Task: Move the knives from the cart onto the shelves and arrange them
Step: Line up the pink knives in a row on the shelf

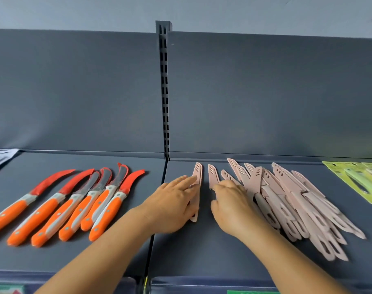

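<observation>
Several pink sheathed knives (291,200) lie heaped on the right section of the dark grey shelf (202,247). One pink knife (197,172) lies apart at the left of that section, and my left hand (174,200) rests flat on it with fingers straight. A second pink knife (213,176) lies beside it, with my right hand (231,202) over its handle end, fingers bent down onto it and the pile's edge. Whether that hand grips the knife is hidden. The cart is out of view.
Several orange-handled knives with red curved blades (70,206) lie in a row on the left shelf section. Green packaged items (359,181) sit at the far right. A slotted upright post (165,92) divides the back panels. A pale package (0,158) shows at the far left.
</observation>
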A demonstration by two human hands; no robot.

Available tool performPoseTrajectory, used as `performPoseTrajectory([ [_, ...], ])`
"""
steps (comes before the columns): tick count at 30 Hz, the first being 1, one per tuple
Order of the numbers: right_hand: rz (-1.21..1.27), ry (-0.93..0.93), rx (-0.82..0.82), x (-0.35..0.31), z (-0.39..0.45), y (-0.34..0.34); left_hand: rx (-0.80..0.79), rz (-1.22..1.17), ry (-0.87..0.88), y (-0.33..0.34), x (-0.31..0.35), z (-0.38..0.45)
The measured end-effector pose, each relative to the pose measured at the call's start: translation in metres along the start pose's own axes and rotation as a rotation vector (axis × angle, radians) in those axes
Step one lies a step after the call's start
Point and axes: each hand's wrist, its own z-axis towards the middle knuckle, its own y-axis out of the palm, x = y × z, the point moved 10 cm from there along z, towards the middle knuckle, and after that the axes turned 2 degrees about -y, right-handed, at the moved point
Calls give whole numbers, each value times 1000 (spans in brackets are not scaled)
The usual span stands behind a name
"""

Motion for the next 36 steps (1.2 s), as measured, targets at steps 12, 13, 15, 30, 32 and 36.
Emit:
performPoseTrajectory([
  [12,14,73,-5,-1,4,1,101,-109,34,5,2,3],
  [13,6,81,-8,-1,4,0,111,-122,33,4,1,3],
  [15,7,100,-10,-1,6,-1,127,-145,31,3,0,3],
  [30,147,74,47,-13,20,-2,143,-218,17,1,-1,3],
  [32,168,61,37,-15,20,-1,153,-228,15,1,-2,3],
  [36,172,42,26,-20,23,1,159,-240,-19,1,-9,6],
])
